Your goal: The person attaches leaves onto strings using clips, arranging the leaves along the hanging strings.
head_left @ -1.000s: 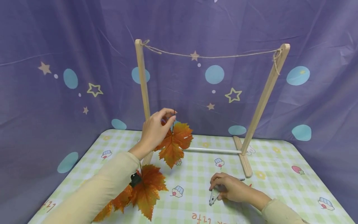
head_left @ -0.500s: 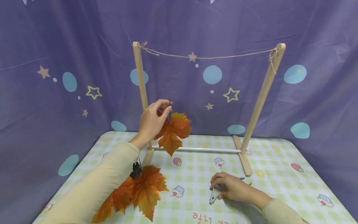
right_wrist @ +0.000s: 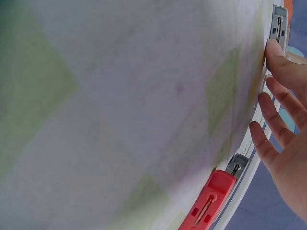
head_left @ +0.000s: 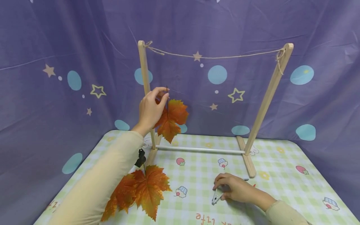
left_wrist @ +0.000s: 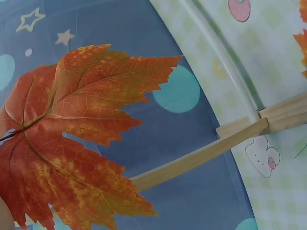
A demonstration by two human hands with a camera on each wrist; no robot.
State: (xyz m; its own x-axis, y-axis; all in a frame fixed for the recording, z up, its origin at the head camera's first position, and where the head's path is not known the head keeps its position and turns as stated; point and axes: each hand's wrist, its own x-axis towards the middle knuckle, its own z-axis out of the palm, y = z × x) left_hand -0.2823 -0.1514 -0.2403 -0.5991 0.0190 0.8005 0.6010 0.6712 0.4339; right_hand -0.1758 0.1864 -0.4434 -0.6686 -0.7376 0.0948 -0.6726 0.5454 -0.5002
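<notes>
My left hand (head_left: 150,107) pinches the dark stem of an orange maple leaf (head_left: 172,120), which hangs in the air in front of the frame's left post. In the left wrist view this leaf (left_wrist: 81,105) fills the left side. On the right of the table, my right hand (head_left: 236,189) holds a grey clothespin (head_left: 215,198) between thumb and index finger, low over the cloth. The right wrist view shows the thumb at one end of that grey clothespin (right_wrist: 278,24), the other fingers loosely bent. A red clothespin (right_wrist: 208,201) and another grey clothespin (right_wrist: 237,164) lie near the palm.
A wooden frame (head_left: 267,100) stands at the table's back, with a twine (head_left: 213,57) tied across its top and a white rod (head_left: 199,149) low down. More orange leaves (head_left: 149,190) lie front left, partly under the left sleeve, beside a small black item (head_left: 140,157).
My left hand has risen with the maple leaf and shifted slightly left, up along the left post. The right hand stays at the grey clothespin with no clear movement.
</notes>
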